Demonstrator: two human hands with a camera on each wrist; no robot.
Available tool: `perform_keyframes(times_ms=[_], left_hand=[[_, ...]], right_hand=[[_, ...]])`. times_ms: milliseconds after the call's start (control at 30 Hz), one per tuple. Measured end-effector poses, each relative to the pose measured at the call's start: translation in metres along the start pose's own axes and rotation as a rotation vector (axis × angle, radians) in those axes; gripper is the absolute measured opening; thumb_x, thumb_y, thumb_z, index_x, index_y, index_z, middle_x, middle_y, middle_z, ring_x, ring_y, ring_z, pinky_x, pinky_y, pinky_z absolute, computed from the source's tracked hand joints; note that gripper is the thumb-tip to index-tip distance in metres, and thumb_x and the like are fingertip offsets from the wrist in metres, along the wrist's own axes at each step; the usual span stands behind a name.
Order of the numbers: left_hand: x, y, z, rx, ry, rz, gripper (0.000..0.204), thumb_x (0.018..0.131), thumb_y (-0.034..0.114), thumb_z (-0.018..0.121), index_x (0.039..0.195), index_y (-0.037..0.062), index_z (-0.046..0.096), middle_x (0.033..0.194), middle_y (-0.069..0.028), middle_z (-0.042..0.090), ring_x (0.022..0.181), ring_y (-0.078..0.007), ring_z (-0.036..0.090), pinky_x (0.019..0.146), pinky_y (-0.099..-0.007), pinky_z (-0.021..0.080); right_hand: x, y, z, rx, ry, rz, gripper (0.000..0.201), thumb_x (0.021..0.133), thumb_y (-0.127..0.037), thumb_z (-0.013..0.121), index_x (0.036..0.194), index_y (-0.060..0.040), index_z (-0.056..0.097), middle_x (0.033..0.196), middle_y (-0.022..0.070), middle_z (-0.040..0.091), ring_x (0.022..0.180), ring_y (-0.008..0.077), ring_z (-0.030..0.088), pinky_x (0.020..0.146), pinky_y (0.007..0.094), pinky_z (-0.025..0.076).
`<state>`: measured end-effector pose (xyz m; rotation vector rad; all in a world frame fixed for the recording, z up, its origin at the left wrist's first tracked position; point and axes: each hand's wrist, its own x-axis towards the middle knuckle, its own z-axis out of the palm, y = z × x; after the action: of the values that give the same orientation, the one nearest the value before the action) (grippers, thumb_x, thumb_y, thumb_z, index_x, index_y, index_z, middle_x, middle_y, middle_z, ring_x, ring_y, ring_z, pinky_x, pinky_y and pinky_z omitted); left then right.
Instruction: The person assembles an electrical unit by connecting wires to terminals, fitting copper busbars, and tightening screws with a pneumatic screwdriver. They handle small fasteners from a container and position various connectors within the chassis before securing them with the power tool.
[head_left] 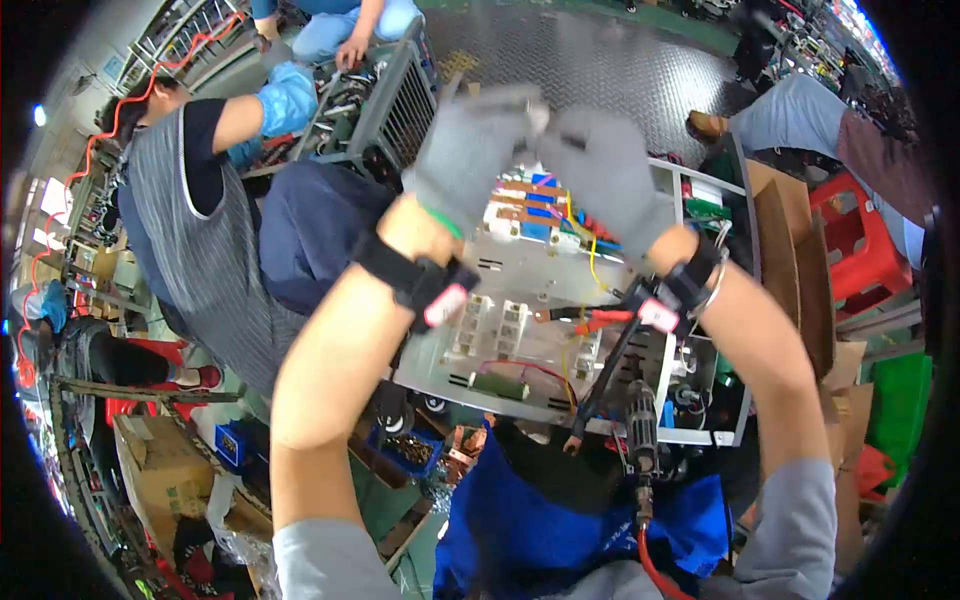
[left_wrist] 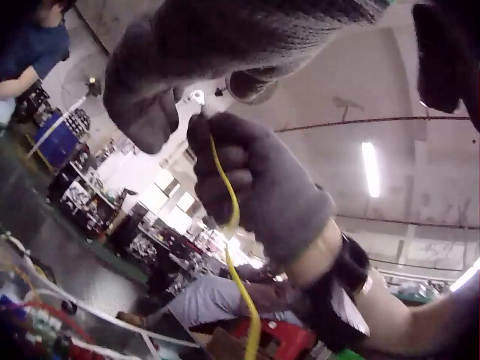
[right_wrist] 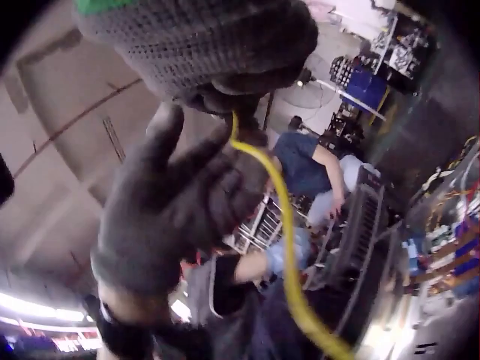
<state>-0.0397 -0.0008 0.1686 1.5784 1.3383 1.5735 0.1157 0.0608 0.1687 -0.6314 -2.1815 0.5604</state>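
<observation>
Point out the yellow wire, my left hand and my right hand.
yellow wire (left_wrist: 234, 225): left wrist view, its middle stretch.
left hand (head_left: 468, 150): head view, back of the glove.
right hand (head_left: 605, 170): head view, back of the glove.

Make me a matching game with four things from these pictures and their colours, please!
Things:
1. wire
2. gloves
3. stool
4. apron

Colours:
a. red
b. blue
c. yellow
d. grey

Pairs: 1-c, 2-d, 3-a, 4-b. The left hand and the right hand both pinch the wire.
</observation>
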Motion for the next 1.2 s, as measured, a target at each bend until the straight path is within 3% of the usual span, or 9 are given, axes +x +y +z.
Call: perform_keyframes(times_ms=[67,367,500,600,733,800,1100,1167,1200], left_hand=[[-0.026,-0.023,0.003,-0.231,-0.019,-0.421,0.023,0.092,0.024,0.059,0.085,0.0043,0.068,0.071,0.0029,0.058,0.065,-0.0046,0.053,0.061,-0.0247,0.045],[-0.074,-0.105,0.018,-0.163,0.231,-0.795,0.016,0.091,0.016,0.062,0.099,0.0034,0.067,0.078,-0.0023,0.066,0.063,-0.0068,0.058,0.052,-0.0205,0.045],[-0.067,-0.167,0.008,0.437,0.084,-0.606,0.017,0.085,0.017,0.064,0.093,0.0013,0.067,0.067,-0.0029,0.062,0.055,-0.0093,0.057,0.047,-0.0229,0.042],[-0.067,-0.162,0.02,0.032,0.071,-0.854,0.016,0.085,0.018,0.063,0.085,0.002,0.066,0.065,-0.0034,0.061,0.048,-0.0112,0.053,0.042,-0.0255,0.04],[-0.072,-0.23,0.001,0.246,-0.257,-0.648,0.023,0.088,0.024,0.058,0.081,0.003,0.065,0.066,-0.0036,0.061,0.043,-0.0111,0.049,0.039,-0.0257,0.038],[-0.061,-0.161,0.018,-0.035,-0.012,-0.96,0.026,0.09,0.026,0.055,0.082,0.0035,0.065,0.066,-0.0031,0.06,0.043,-0.0109,0.048,0.039,-0.0252,0.037],[-0.069,-0.169,0.028,-0.265,0.297,-1.032,0.02,0.086,0.023,0.059,0.081,0.0046,0.066,0.064,-0.0024,0.058,0.045,-0.0106,0.05,0.04,-0.0262,0.038],[-0.078,-0.259,0.005,0.201,0.043,-0.523,0.022,0.086,0.023,0.059,0.08,0.0036,0.066,0.065,-0.0036,0.06,0.047,-0.0119,0.053,0.04,-0.0283,0.04],[-0.073,-0.24,0.012,0.46,0.06,-0.543,0.024,0.085,0.026,0.061,0.081,0.0028,0.066,0.07,-0.0076,0.063,0.054,-0.0178,0.058,0.047,-0.0321,0.044]], right_hand=[[-0.021,-0.003,0.012,0.058,-0.054,0.094,0.03,0.084,-0.032,0.062,0.098,-0.0058,0.068,0.081,0.0171,0.064,0.074,0.0353,0.063,0.065,0.0427,0.049],[-0.097,0.039,0.065,-0.009,-0.427,0.23,0.025,0.082,-0.025,0.062,0.092,-0.003,0.068,0.083,0.0188,0.065,0.078,0.036,0.063,0.071,0.0432,0.049],[-0.107,0.048,0.067,-0.02,-0.646,0.265,0.025,0.081,-0.026,0.064,0.086,-0.0024,0.067,0.077,0.0183,0.063,0.076,0.0364,0.061,0.07,0.0458,0.047],[-0.109,0.052,0.067,-0.001,-0.652,0.298,0.025,0.081,-0.027,0.064,0.08,-0.002,0.066,0.076,0.018,0.063,0.074,0.0365,0.06,0.068,0.0462,0.046],[-0.109,0.057,0.072,-0.035,-0.595,0.269,0.026,0.082,-0.027,0.064,0.076,-0.0015,0.064,0.075,0.0184,0.062,0.073,0.0367,0.06,0.067,0.0462,0.046],[-0.105,0.055,0.068,-0.036,-0.624,0.266,0.023,0.083,-0.025,0.06,0.085,-0.0023,0.063,0.081,0.0199,0.063,0.075,0.0379,0.061,0.068,0.047,0.048],[-0.098,0.057,0.059,-0.09,-0.771,0.254,0.027,0.082,-0.026,0.057,0.096,-0.0043,0.062,0.091,0.0206,0.064,0.082,0.0393,0.062,0.074,0.0476,0.05],[-0.096,0.064,0.043,-0.109,-0.736,0.157,0.028,0.081,-0.027,0.057,0.097,-0.0051,0.064,0.092,0.0204,0.065,0.083,0.0392,0.063,0.075,0.0474,0.05],[-0.097,0.072,0.032,-0.1,-0.682,0.085,0.028,0.081,-0.027,0.056,0.097,-0.0055,0.065,0.092,0.0201,0.065,0.084,0.039,0.063,0.076,0.047,0.05]])
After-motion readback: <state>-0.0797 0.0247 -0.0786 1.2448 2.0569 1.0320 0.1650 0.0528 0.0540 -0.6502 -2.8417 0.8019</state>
